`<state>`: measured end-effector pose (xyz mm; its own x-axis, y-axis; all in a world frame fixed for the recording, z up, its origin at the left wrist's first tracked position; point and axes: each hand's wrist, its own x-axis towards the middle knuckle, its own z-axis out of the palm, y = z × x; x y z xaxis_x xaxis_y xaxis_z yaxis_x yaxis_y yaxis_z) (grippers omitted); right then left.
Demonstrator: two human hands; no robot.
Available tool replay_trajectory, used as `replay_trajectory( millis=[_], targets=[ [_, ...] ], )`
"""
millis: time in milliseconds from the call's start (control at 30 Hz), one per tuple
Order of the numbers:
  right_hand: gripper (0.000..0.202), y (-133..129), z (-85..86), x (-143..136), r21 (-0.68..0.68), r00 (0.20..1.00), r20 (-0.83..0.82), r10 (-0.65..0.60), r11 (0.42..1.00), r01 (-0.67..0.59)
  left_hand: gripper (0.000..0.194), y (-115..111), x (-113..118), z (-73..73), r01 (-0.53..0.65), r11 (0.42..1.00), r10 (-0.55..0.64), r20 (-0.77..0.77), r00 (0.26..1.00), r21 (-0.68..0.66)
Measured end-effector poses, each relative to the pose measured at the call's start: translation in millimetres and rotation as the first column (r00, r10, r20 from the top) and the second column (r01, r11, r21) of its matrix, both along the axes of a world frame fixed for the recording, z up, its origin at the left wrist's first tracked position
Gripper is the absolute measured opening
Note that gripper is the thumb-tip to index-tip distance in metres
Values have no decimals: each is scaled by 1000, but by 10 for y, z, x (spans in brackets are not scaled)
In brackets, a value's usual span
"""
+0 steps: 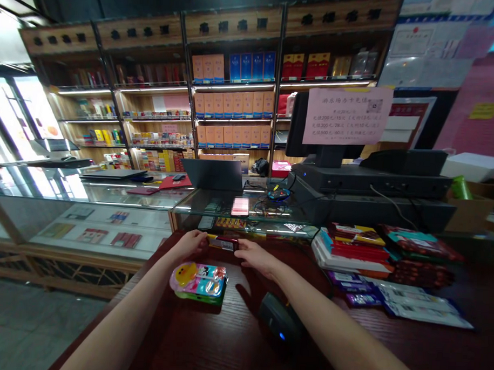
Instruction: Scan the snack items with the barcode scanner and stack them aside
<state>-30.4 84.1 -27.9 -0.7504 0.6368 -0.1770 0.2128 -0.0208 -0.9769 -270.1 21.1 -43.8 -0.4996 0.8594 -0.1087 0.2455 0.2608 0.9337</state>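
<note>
Between my two hands, just above the dark wood counter, is a slim wrapped snack bar in yellow and dark red, its white barcode panel facing me. My left hand pinches its left end. Fingers of my right hand grip the right end. Nearer to me lies a colourful cartoon pack with a yellow duck on its lid. A black barcode scanner with a blue light rests on the counter beneath my right forearm.
To the right are stacked red and white packets, purple packets and silver-white packets. A black cash register with a pink notice stands behind them. Beyond the counter is a glass display case, with stocked shelves along the wall.
</note>
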Motion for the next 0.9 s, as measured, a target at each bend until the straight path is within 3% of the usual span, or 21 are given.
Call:
replay_trajectory(
  millis=[400,633,900],
  targets=[
    [66,-46,-71,-118,40,987,112,111,992,-116,47,-202,-165,-114,-13,997,2,148,989,73],
    [43,-103,-53,-189,46,980,154,123,990,-131,52,-333,-174,-118,-28,998,18,178,984,51],
    [26,-192,-104,-412,56,979,123,162,984,-169,44,-483,-330,-76,-91,993,95,54,994,-75]
  ],
)
